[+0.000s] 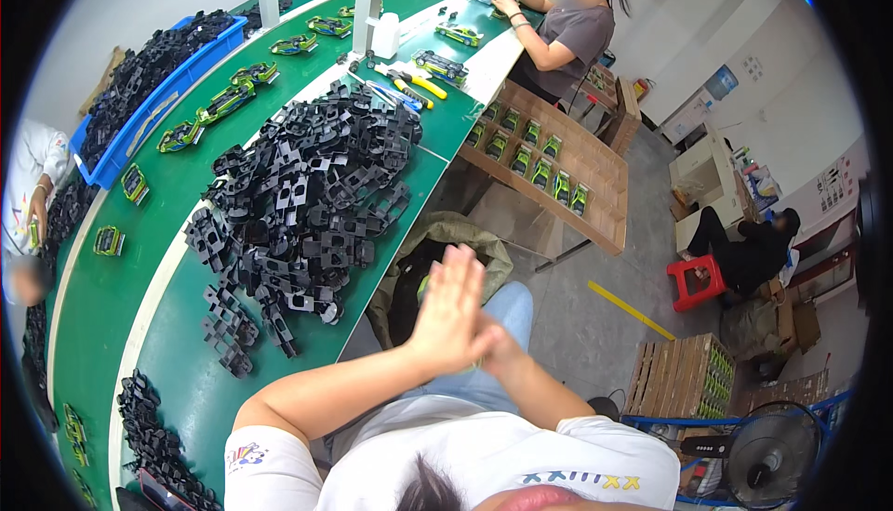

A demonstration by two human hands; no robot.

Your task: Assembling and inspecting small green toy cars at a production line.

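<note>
1. The pile of black plastic frames (302, 199) lies heaped on the green table (200, 395), its long axis running from the near left up toward the far right
2. The left hand (448, 311) is flat and open, fingers straight, palm pressed against the right hand (495, 344) over the lap; both hold nothing
3. The pile lies up and to the left of the hands, well apart; the left hand is nearer
4. Beyond, green toy cars (223, 102) sit on the table beside a blue bin (139, 125)
</note>
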